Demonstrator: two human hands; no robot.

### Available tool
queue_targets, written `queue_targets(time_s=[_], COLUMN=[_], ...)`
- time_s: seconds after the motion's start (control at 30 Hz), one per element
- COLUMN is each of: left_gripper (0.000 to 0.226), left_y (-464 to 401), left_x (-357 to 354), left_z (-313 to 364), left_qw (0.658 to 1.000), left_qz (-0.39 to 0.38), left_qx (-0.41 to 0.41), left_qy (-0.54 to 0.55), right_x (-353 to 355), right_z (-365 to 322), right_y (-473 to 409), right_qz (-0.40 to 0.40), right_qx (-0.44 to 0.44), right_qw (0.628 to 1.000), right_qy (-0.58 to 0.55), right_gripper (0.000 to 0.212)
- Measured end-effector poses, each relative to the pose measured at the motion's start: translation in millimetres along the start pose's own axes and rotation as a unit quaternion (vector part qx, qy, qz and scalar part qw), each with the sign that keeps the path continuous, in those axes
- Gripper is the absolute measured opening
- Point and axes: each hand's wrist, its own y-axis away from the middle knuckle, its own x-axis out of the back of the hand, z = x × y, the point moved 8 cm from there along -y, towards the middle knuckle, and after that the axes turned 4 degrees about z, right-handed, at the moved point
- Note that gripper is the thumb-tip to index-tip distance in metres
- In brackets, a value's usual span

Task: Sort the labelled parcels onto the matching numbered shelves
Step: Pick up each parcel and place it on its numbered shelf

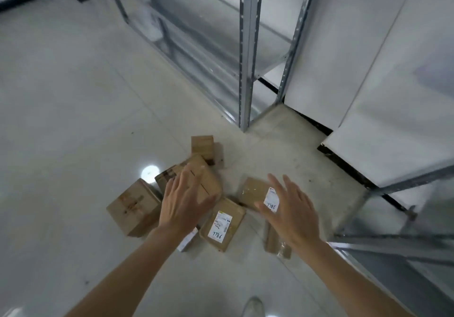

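1. We see brown cardboard parcels point(134, 207) clustered on the floor point(73, 120).
2. Two flat parcels point(222, 224) lie label-up, handwritten numbers showing.
3. Grey metal shelves point(247, 53) stand just beyond.

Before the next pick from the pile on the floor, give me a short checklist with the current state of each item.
1. Left hand free: ok, fingers spread, holding nothing, over the tilted box.
2. Right hand free: ok, open above the flat parcel.
3. Labels readable: partly ok; the middle parcel and the flat parcel show handwritten numbers, upside down from this view; the big box shows no label.
4. Shelf numbers visible: cannot tell, none show on the metal rack.
5. Pile stable: not ok, the tilted box leans on its neighbours.
6. Floor path to the rack: ok.
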Motion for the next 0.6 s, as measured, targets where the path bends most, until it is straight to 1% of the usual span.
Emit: queue_targets(time_s=[0.07,0.2,0.3,0.4,0.47,0.53,0.6], left_gripper=[0.079,0.078,0.078,0.073,0.075,0.076,0.076], left_y=[-3.0,-8.4,-5.3,2.1,5.0,7.0,7.8], left_x=[-39.1,-125.6,-197.7,-268.0,-312.4,-356.7,-396.3], left_z=[-25.0,-78.0,-115.4,-146.7,-162.5,-179.7,-193.1], left_qw=[1.000,0.998,0.996,0.991,0.988,0.982,0.981], left_qz=[-0.020,-0.056,-0.094,-0.131,-0.155,-0.187,-0.196], left_qx=[0.004,0.001,-0.004,0.001,-0.007,-0.001,-0.011], left_qy=[-0.009,-0.016,-0.010,0.005,-0.004,-0.008,-0.007], right_x=[-48.6,-143.5,-220.9,-304.7,-356.3,-401.2,-439.0], right_z=[6.6,16.3,24.8,38.3,49.3,59.2,67.5], right_y=[-9.1,-21.8,-22.6,-15.0,-7.9,-1.9,2.0], right_qz=[-0.014,-0.054,-0.075,-0.112,-0.143,-0.167,-0.185], right_qx=[-0.007,-0.040,-0.068,-0.103,-0.125,-0.143,-0.157], right_qw=[1.000,0.997,0.994,0.985,0.978,0.972,0.966], right_qy=[-0.005,-0.021,-0.050,-0.079,-0.082,-0.085,-0.092], right_gripper=[0.084,0.080,0.085,0.085,0.087,0.090,0.091])
